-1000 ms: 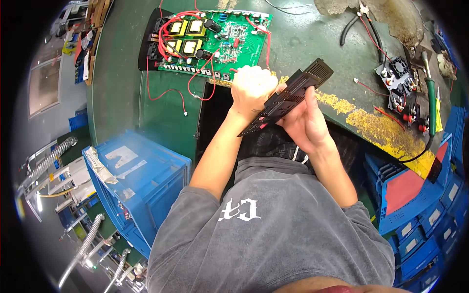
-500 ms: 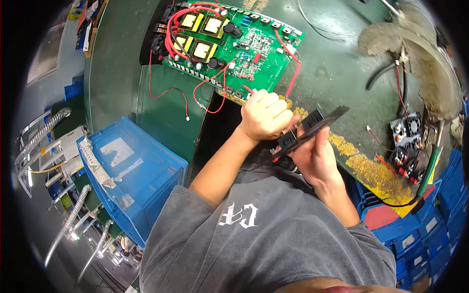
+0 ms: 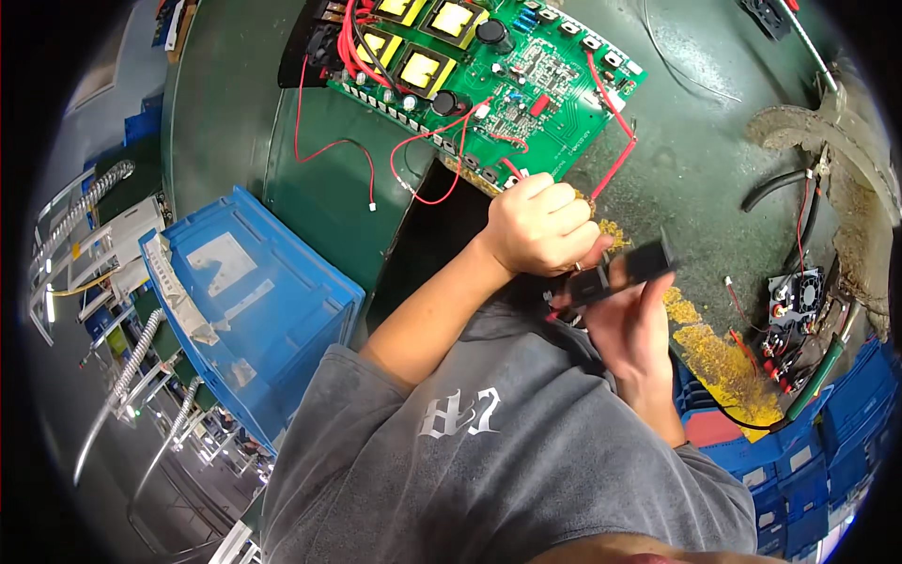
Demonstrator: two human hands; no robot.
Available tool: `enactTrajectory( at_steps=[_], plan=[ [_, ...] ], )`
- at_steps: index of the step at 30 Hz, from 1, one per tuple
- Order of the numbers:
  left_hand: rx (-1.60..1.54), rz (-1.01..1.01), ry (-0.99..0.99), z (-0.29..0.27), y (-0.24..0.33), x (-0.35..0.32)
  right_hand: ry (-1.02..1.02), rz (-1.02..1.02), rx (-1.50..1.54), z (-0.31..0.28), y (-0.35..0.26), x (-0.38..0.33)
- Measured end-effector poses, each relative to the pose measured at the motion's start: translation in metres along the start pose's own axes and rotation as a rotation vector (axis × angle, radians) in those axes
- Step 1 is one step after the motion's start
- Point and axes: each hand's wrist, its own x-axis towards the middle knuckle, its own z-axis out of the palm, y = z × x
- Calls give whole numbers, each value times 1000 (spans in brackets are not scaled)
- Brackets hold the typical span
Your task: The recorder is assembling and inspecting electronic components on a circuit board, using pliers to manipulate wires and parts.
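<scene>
A slender red insulated lead (image 3: 614, 168) from the flat green circuit board (image 3: 575, 132) might snag if the left hand (image 3: 542, 226), clenched with contents hidden, pulled away. The blurred, boxy black plastic part (image 3: 648, 261) could slip if tilted; it lies right of that fist, grasped by the right hand (image 3: 634, 340) from the near side.

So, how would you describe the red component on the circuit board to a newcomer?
Find the green circuit board beyond the left hand. Look right of its yellow-and-black blocks. The red component is short and boxy, unlike the long red wires nearby.
</scene>
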Motion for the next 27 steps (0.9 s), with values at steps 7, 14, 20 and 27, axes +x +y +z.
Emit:
enactTrajectory(
  at_steps=[7,14,20,27],
  plan=[
    [-51,15,23,1,-3,-2,20,-59,76,18,4,7],
    [-41,15,50,4,-2,-4,78,-216,-26,7,15,5],
    [-94,-12,76,-3,-1,-1,-148,-18,4,30,-12,14],
    [-306,-41,-105,-42,-5,5,-209,2,-6,40,-20,29]
  ],
)
